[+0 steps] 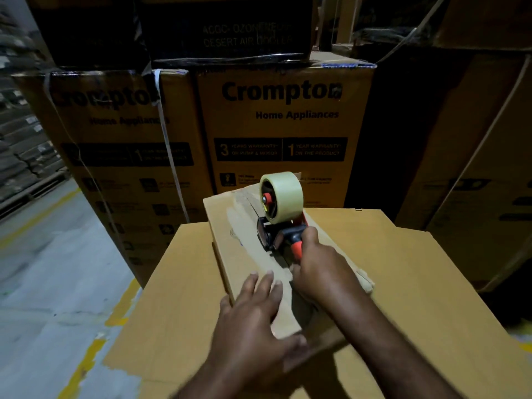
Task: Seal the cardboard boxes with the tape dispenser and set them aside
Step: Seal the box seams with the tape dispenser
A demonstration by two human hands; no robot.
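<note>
left hand (253,315) flat on small box (239,226) | right hand (319,266) grips tape dispenser (280,214)

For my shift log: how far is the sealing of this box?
Done: glossy tape shows at the far end of the small cardboard box. In hand: right hand grips the tape dispenser mid-lid; left hand presses the box. Left: apparently the near stretch, then setting aside.

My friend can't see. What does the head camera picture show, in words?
A person's right hand grips a red-handled tape dispenser on a small cardboard box, while the left hand presses flat on it. It sits on a bigger carton, with Crompton cartons stacked behind.
</note>
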